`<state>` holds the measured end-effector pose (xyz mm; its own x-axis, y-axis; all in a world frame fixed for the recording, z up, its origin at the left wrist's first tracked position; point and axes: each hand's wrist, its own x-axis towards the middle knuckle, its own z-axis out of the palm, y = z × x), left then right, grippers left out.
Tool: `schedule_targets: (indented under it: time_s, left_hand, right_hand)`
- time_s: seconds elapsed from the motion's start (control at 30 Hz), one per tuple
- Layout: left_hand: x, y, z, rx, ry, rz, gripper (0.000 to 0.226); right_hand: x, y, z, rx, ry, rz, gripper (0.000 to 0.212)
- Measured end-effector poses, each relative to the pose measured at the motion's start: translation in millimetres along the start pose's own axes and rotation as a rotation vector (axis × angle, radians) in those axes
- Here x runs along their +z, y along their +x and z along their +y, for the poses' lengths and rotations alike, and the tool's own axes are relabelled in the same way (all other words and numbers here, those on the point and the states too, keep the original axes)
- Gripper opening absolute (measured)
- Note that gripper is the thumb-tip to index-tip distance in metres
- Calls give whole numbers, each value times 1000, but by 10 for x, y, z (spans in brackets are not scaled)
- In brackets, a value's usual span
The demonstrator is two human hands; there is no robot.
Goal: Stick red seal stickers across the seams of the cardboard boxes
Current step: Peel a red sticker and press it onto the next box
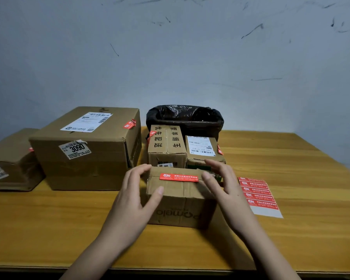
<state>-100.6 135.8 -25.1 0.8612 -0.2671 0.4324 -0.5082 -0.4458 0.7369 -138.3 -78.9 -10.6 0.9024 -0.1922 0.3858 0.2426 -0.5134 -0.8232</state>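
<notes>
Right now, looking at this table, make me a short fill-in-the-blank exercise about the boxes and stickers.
1. The red sticker lies on top of the box that sits between the two ____.
2. The sticker sheet lies on the table to the ____ of that small box.
3. The big box carries a label with the number ____.
4. The bin behind the boxes is lined with a ____ bag.

Missing words: hands; right; 3090; black

Boxes (167,146) crowd behind; tabletop (49,223) in front free.
</notes>
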Motion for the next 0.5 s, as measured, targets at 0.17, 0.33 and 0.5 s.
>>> schedule_targets:
  time_s: [0.17,0.33,0.5]
  left_hand:
    - [39,-42,3,-54,-79,-153,60]
    - [21,-69,34,-71,-178,-114,62]
    - [-34,-34,241,38,-137,-97,53]
  right_hand:
    - [-70,0,22,11,-86,-280,79]
    - [-165,-12,10,-92,-139,-362,78]
    - [-348,-64,-115,-214,-124,-292,71]
